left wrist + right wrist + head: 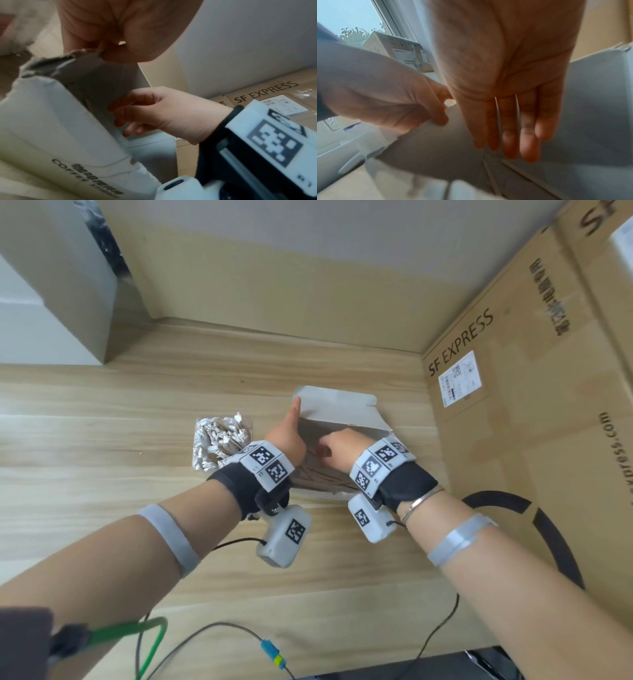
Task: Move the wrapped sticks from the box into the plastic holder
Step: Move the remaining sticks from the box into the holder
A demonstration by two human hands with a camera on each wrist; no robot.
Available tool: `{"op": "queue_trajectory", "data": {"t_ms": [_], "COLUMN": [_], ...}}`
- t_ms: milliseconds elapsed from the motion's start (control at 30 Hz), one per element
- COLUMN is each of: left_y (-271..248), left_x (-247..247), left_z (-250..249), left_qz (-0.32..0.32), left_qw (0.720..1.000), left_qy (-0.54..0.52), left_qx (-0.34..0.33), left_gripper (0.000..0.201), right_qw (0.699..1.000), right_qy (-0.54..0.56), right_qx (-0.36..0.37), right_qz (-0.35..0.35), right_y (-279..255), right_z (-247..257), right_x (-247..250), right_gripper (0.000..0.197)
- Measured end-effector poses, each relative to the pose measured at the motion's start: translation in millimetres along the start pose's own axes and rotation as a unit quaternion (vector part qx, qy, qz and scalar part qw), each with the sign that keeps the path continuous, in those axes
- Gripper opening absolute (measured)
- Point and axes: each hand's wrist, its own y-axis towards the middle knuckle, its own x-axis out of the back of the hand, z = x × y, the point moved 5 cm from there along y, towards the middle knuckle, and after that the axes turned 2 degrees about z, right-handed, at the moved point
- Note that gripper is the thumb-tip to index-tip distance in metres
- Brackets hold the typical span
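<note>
A white cardboard box [339, 409] printed "COFFEE STIRRER" [51, 115] lies on the wooden table with its lid flap raised. Brown wrapped sticks [318, 479] show inside it. My left hand [291, 436] grips the box's torn left edge, thumb up along the flap; the left wrist view shows its fingers [106, 40] pinching that edge. My right hand [337, 448] reaches into the opening, and its straight fingers [508, 128] hold nothing. Left of the box, the clear plastic holder [219, 441] is packed with several white wrapped sticks.
A large brown SF EXPRESS carton [534, 405] stands close on the right, with a beige wall behind the table. Cables and a blue-green connector [272, 654] lie near the front edge. A grey block [58, 285] stands at far left.
</note>
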Motion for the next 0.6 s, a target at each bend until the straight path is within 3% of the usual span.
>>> {"op": "queue_trajectory", "data": {"t_ms": [267, 400, 533, 600], "left_y": [-10, -13, -19, -22], "left_x": [1, 1, 1, 3], "left_z": [-4, -2, 0, 0], "left_qz": [-0.040, -0.047, -0.055, -0.058], "left_qw": [0.995, 0.992, 0.991, 0.989], "left_qy": [-0.055, -0.044, -0.042, -0.048], "left_qx": [-0.070, -0.106, -0.118, -0.125], "left_gripper": [0.084, 0.076, 0.066, 0.065], "right_qw": [0.993, 0.997, 0.983, 0.979], "right_qy": [-0.060, -0.030, -0.137, -0.173], "right_qx": [-0.078, -0.074, -0.093, -0.086], "right_qz": [0.066, 0.021, 0.083, 0.072], "right_y": [8, 7, 10, 14], "right_z": [-2, -1, 7, 13], "right_x": [-23, -21, -30, -33], "right_gripper": [0.041, 0.033, 0.041, 0.043]}}
